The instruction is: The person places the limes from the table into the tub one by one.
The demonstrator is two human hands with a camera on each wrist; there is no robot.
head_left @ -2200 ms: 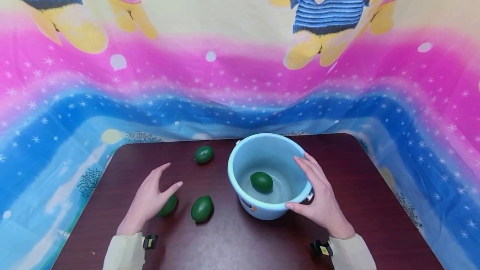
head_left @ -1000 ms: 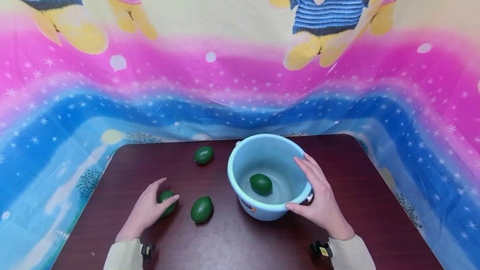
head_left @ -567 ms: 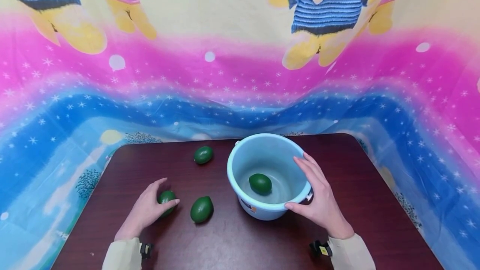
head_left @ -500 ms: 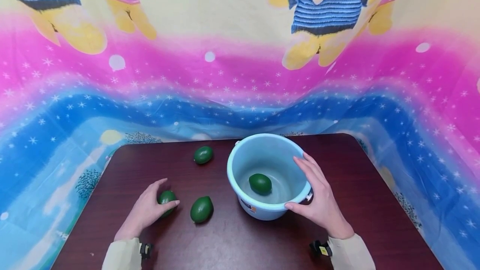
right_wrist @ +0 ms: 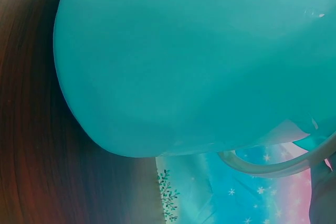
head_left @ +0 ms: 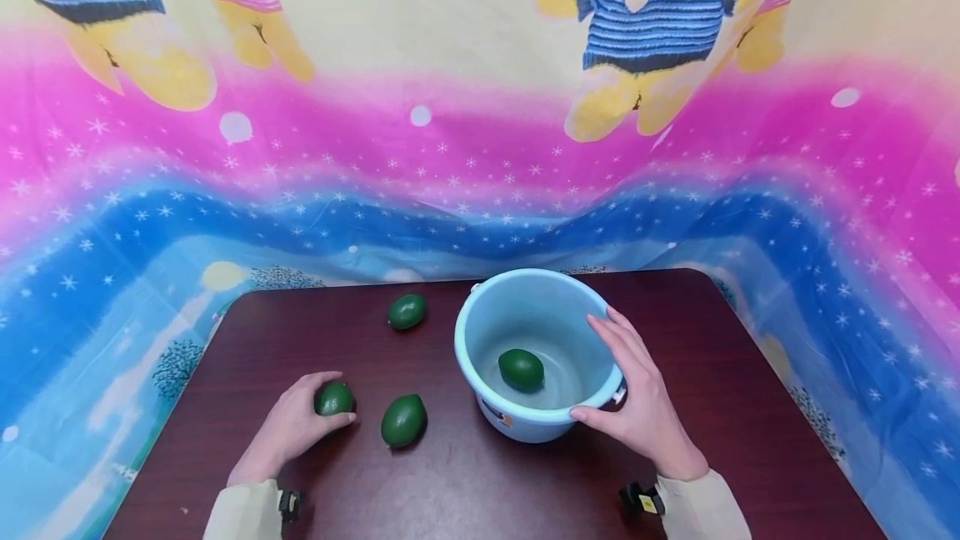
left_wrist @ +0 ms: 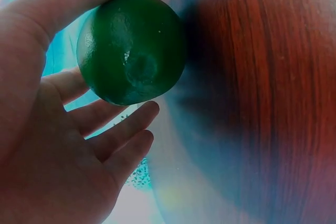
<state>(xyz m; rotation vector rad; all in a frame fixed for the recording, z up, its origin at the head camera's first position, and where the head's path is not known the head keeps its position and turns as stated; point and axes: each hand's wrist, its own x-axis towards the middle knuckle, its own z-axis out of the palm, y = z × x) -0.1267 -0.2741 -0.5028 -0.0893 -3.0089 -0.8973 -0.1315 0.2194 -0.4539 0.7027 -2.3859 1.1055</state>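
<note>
At the left of the head view, my left hand [head_left: 288,423] curls round a dark green lime [head_left: 334,399], thumb on its near side and fingers on the far side. The left wrist view has this lime [left_wrist: 134,51] close up between thumb and fingers, near the wooden tabletop. My right hand [head_left: 641,394] grips the right rim of a light blue bucket [head_left: 474,357], its fingertips reaching over the edge. One lime [head_left: 521,370] lies on the bucket's floor. In the right wrist view the bucket's outer wall [right_wrist: 184,66] fills most of the picture.
Between the left hand and the bucket lies another lime [head_left: 403,422]. A further lime [head_left: 407,312] rests near the table's back edge. The dark wooden table [head_left: 465,490] is bordered by a printed cloth [head_left: 465,165]. A pale bucket handle [right_wrist: 273,169] hangs in the right wrist view.
My left hand has come down from above the leftmost lime, and its fingers have closed round it. The right hand and the bucket have stayed in place.
</note>
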